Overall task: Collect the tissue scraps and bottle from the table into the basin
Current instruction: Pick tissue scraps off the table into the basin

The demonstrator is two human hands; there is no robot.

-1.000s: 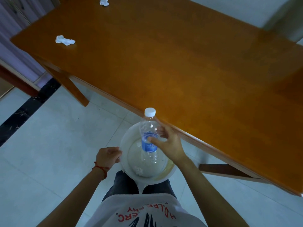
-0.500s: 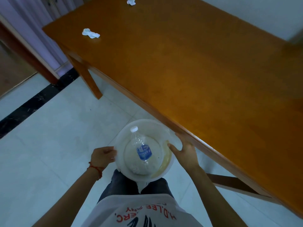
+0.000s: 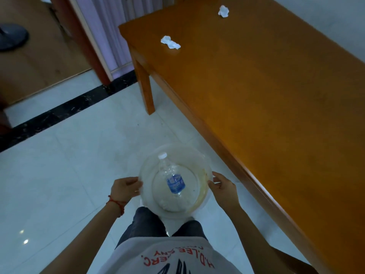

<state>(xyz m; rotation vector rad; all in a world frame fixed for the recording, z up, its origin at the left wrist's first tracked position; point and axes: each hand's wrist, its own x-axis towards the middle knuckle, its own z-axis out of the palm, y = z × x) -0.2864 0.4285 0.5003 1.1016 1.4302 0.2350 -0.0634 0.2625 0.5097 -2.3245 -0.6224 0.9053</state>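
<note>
Bottle in basin btwn both hands.

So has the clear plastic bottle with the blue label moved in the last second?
Yes. The clear plastic bottle with the blue label went from upright in the right hand down to lying inside the white plastic basin, cap away from the person.

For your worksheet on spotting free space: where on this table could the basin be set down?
The table shows bare wood from the near tissue scrap toward the person. Its far end is busier, with a second scrap. Both hands hold the basin, bottle inside.
</note>
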